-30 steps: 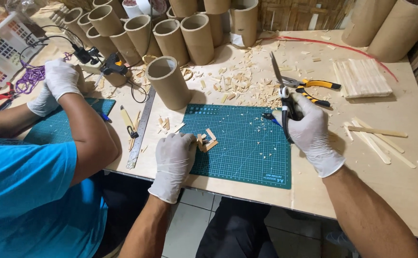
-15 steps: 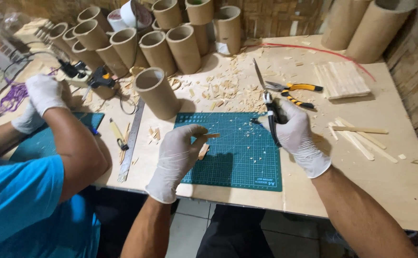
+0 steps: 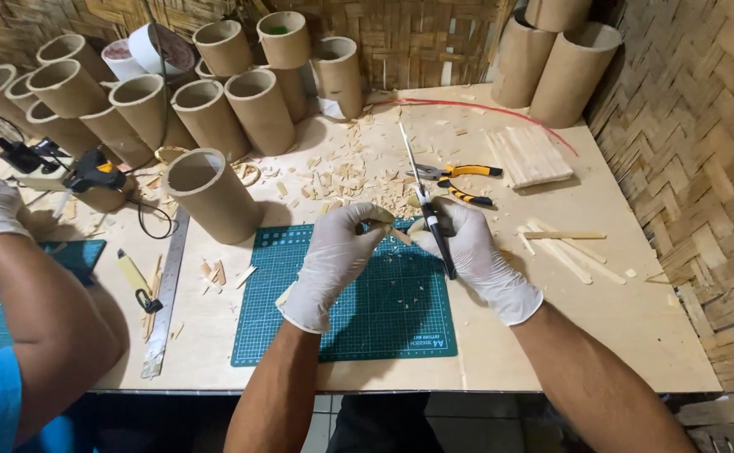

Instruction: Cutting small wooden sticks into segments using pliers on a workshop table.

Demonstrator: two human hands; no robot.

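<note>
Gloved left hand [image 3: 339,256] pinches a small pale wooden sliver [image 3: 398,236]. Gloved right hand [image 3: 473,252] is clamped on a black-handled cutting tool [image 3: 431,214], above the green cutting mat [image 3: 367,310] on the desk [image 3: 602,294].

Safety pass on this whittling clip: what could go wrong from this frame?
1. The right hand holds a knife right beside the left hand, which pinches a small wood piece; a slip could cut through the thin glove.
2. The piece is worked in the air above the cutting mat, unsupported, so it may twist or flick away.
3. A co-worker's arm is close by.
</note>
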